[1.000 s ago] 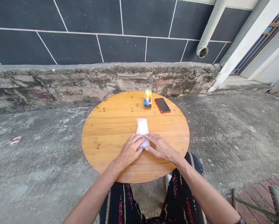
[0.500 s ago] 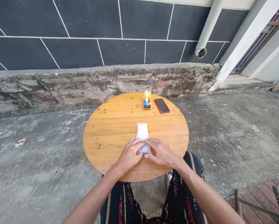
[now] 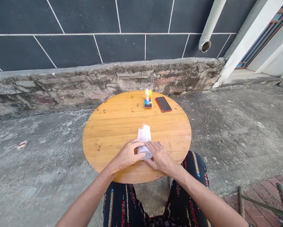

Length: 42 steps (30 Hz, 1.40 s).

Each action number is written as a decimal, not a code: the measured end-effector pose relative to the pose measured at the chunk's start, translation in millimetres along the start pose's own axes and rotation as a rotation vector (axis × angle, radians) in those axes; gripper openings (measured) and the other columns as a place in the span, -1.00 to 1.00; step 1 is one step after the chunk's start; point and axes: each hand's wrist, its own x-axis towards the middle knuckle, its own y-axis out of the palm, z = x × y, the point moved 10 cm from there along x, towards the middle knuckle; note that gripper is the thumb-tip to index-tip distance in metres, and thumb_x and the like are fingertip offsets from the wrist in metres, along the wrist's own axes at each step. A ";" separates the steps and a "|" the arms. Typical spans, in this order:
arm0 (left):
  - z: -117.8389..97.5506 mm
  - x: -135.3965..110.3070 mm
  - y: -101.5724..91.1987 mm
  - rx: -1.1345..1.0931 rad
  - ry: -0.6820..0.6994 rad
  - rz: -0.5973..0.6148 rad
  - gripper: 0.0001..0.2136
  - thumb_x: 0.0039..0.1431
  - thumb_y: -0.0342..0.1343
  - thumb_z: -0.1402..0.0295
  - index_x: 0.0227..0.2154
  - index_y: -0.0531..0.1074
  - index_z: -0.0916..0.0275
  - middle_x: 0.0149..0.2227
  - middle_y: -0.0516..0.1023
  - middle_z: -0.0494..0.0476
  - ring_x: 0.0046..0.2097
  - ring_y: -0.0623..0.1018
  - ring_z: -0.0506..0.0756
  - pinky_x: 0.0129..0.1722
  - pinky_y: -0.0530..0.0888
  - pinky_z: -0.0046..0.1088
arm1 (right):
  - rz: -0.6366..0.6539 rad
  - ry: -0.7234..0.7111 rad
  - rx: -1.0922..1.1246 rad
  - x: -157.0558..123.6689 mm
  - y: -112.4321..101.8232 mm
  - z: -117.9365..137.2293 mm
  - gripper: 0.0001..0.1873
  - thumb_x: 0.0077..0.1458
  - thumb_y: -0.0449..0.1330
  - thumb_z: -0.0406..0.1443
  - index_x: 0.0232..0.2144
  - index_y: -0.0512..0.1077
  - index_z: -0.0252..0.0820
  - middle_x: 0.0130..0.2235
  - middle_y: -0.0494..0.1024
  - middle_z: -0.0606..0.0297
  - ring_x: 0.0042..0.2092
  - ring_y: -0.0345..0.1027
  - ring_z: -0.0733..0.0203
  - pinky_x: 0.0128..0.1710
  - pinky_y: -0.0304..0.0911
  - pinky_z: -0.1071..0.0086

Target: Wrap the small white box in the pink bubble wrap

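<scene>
A narrow white sheet (image 3: 144,134), paper or thin plastic wrap, lies on the round wooden table (image 3: 103,129) in front of me. Its near part is folded into a paler, greyish, slightly see-through bundle; whatever may be inside cannot be made out. My left hand (image 3: 128,153) holds the bundle's left side, fingers curved over the top and thumb on the near part. On the other side, my right hand (image 3: 159,156) grips the bundle with its fingers laid across the fold and the thumb low by the near edge. The sheet's far end spreads out uneven.
Near the table's far edge stands a yellow and blue tape dispenser (image 3: 147,98) with a roll in it. Beside it lies a dark-screened phone (image 3: 163,104) with a red edge. A stone ledge (image 3: 84,83) runs behind the table, and my knees are under its near edge.
The sheet's far end has shifted and now looks uneven, with two edges showing. My left thumb has moved onto the bundle, and my right fingers reach further over it. The view has shifted slightly.
</scene>
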 end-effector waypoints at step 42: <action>56.6 42.8 -14.0 0.132 -0.277 -0.211 -0.81 -0.01 0.04 0.31 -0.64 0.39 0.25 -0.61 0.38 -0.04 -0.49 0.34 -0.01 -0.49 0.18 -0.51 | 0.121 0.006 -0.086 11.3 -7.1 -1.8 -0.48 -0.03 0.26 -0.24 0.01 0.32 -0.22 0.01 0.39 0.09 -0.02 0.27 0.00 0.03 0.20 0.12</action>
